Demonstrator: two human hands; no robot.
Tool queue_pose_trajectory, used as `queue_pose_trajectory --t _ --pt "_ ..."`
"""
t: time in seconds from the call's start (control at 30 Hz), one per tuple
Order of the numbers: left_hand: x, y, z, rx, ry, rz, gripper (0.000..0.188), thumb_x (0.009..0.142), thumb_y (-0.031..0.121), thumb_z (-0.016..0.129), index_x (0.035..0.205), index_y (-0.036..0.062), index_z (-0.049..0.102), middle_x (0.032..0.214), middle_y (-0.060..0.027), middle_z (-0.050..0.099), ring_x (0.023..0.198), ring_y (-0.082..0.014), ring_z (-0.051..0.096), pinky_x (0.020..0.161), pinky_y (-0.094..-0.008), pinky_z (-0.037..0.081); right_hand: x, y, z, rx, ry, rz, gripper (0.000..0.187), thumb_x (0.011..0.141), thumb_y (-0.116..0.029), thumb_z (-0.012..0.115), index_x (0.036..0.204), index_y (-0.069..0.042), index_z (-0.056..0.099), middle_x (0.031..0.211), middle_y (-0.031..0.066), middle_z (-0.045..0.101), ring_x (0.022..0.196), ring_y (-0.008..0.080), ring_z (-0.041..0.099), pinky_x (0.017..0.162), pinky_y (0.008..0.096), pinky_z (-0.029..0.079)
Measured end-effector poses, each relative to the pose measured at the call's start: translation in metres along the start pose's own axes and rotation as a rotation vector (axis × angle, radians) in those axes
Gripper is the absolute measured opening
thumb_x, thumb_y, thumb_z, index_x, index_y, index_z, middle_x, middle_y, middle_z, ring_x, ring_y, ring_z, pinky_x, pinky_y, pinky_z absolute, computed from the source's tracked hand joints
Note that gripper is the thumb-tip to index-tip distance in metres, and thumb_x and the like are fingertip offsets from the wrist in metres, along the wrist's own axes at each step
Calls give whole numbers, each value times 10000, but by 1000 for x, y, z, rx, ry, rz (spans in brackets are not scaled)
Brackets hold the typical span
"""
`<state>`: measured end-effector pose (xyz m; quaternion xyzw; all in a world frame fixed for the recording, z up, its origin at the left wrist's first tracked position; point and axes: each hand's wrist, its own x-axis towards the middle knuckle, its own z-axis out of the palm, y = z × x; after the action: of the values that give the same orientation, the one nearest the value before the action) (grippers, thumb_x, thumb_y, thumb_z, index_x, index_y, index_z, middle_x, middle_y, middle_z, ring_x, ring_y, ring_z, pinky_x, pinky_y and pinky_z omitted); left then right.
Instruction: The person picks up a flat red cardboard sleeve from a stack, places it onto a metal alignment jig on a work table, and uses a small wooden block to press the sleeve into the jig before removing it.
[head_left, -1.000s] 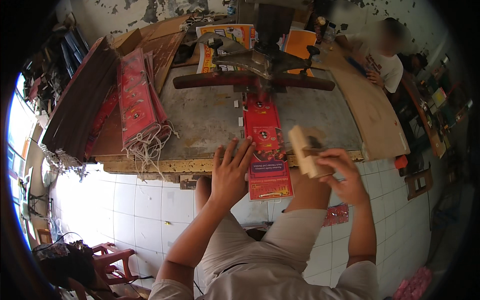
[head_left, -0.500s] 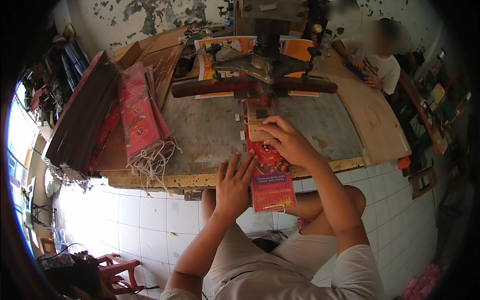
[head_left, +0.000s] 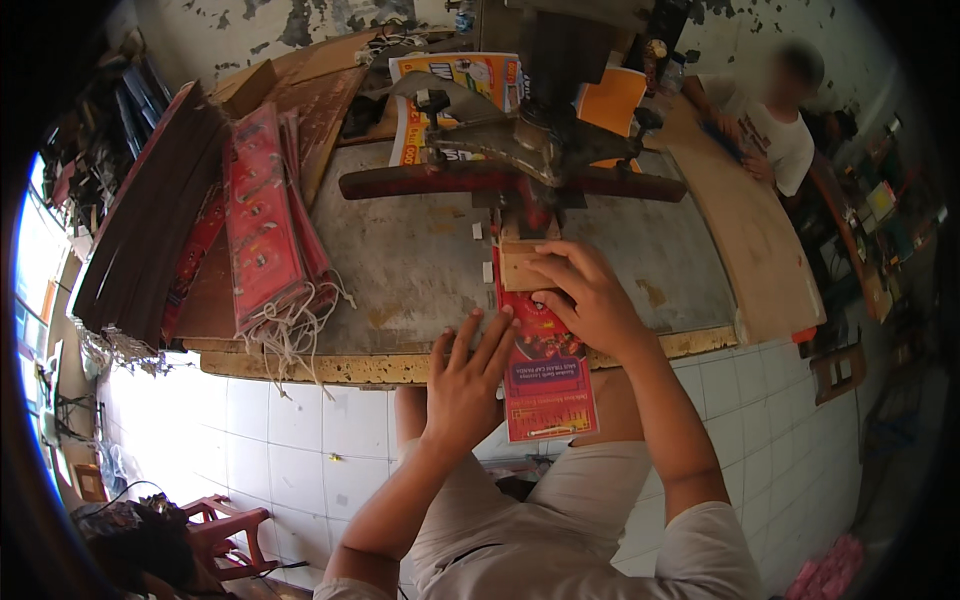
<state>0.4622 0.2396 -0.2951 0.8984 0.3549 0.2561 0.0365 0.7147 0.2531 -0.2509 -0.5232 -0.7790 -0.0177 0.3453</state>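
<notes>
A long red printed strip lies under the press, its near end sticking out past the table's front edge over my lap. My left hand is spread open, its fingertips at the strip's left edge. On the strip, just in front of the press, sits a small wooden block. My right hand has its fingers on the block's right end, with the thumb by its near edge. The press has a dark metal column and a wide reddish crossbar. Its lower tip partly hides the far end of the strip.
At the left lie a bundle of red strips with white strings and a tall dark stack. Colourful posters are behind the press. A person sits at the far right. A red stool stands at lower left.
The view has shifted slightly. The strip's near end has come a little toward me. The crossbar looks slightly wider and more of the posters is covered. Both hands keep about the same places.
</notes>
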Motion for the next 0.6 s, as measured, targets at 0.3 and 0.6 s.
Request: queue_pose_trajectory --t 0.3,0.6 --pt "2 1 3 -21 7 -2 746 930 211 785 1640 155 564 1731 -2 537 1579 -315 488 1259 -577 379 3 8 1 -51 40 5 374 917 -135 875 1269 -75 766 1342 42 704 1265 296 666 1083 471 550" --pt "3 3 1 -1 9 -17 670 971 207 754 1616 145 584 1718 -4 552 1570 -321 504 1264 -560 380 -7 27 -14 76 223 339 254 1003 -113 801 1232 -51 712 1277 124 699 1217 367 684 1026 474 564"
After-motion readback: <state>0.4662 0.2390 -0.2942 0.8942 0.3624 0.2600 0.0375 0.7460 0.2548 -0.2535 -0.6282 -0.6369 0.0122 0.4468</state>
